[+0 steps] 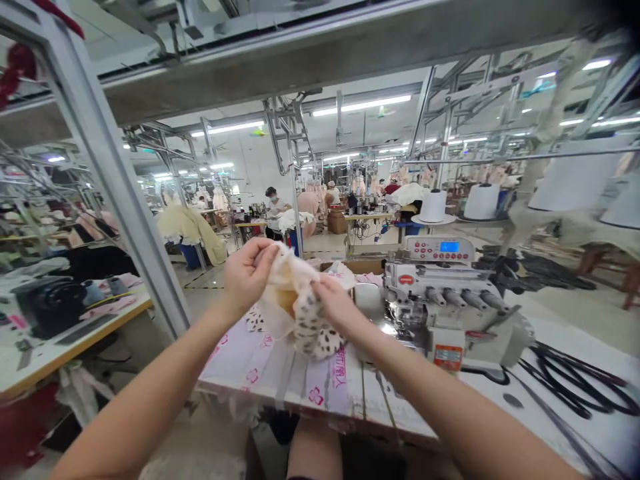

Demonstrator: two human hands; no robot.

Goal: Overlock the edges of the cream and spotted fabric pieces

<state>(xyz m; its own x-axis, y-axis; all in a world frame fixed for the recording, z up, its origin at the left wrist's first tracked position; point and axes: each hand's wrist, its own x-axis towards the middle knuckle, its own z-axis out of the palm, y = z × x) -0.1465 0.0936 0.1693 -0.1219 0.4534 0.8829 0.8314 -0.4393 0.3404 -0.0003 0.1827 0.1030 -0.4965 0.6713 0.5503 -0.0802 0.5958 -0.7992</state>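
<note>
A cream fabric piece with dark spots point(307, 313) hangs between my two hands, raised above the sewing table. My left hand point(251, 270) pinches its upper left edge between thumb and fingers. On the other side, my right hand point(334, 300) grips the edge with closed fingers. The cloth gapes between them and shows a yellowish inside. Its lower part hangs down to the table top point(280, 373), which is covered with pink-printed sheeting. To the right of my right hand stands a white overlock sewing machine point(425, 293) with a lit blue display.
White thread cones point(433, 205) stand behind the machine. Black cables point(575, 380) lie on the table at right. A metal post point(107, 167) rises at left, beside another table with a black machine point(47, 310). A co-worker point(273, 210) is farther back.
</note>
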